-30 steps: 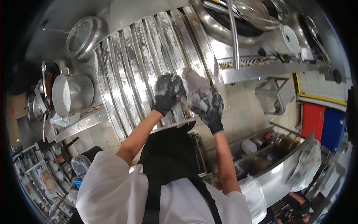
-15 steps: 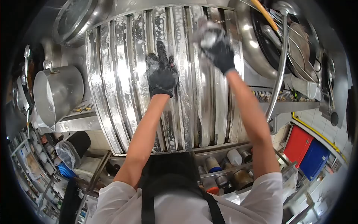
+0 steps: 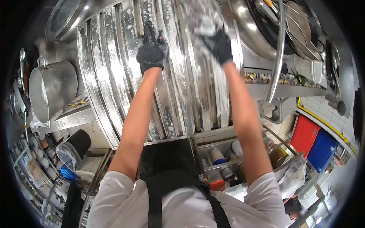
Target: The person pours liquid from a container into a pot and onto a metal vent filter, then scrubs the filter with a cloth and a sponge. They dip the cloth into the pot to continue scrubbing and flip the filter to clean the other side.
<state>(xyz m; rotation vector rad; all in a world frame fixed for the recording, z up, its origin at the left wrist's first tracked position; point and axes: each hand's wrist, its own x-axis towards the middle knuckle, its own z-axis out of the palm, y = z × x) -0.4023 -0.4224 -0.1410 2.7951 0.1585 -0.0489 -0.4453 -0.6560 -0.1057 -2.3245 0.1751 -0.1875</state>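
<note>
Across the middle lies a large ridged stainless-steel baffle panel (image 3: 108, 72), wet and streaked with suds. My left hand (image 3: 151, 53), in a black glove, rests flat on its left-centre part, fingers pointing away from me and somewhat spread. Farther right, my right hand (image 3: 218, 47), gloved in black too, presses a pale, foamy scouring pad (image 3: 209, 28) against the ridges near the panel's far right part. Motion blur smears this pad and the right fingers, and foam covers part of it.
A deep metal pot (image 3: 53, 89) stands at the left, with a large metal bowl (image 3: 70, 19) behind it. Pans and strainers (image 3: 298, 24) crowd the right, beside a curved metal pipe (image 3: 279, 53). Below, a shelf holds containers (image 3: 217, 155). Red (image 3: 305, 146) and blue panels (image 3: 322, 156) stand lower right.
My right hand and the pad have moved up and slightly left in view. The whole scene has shifted as the camera tilted; my left hand stays on the panel.
</note>
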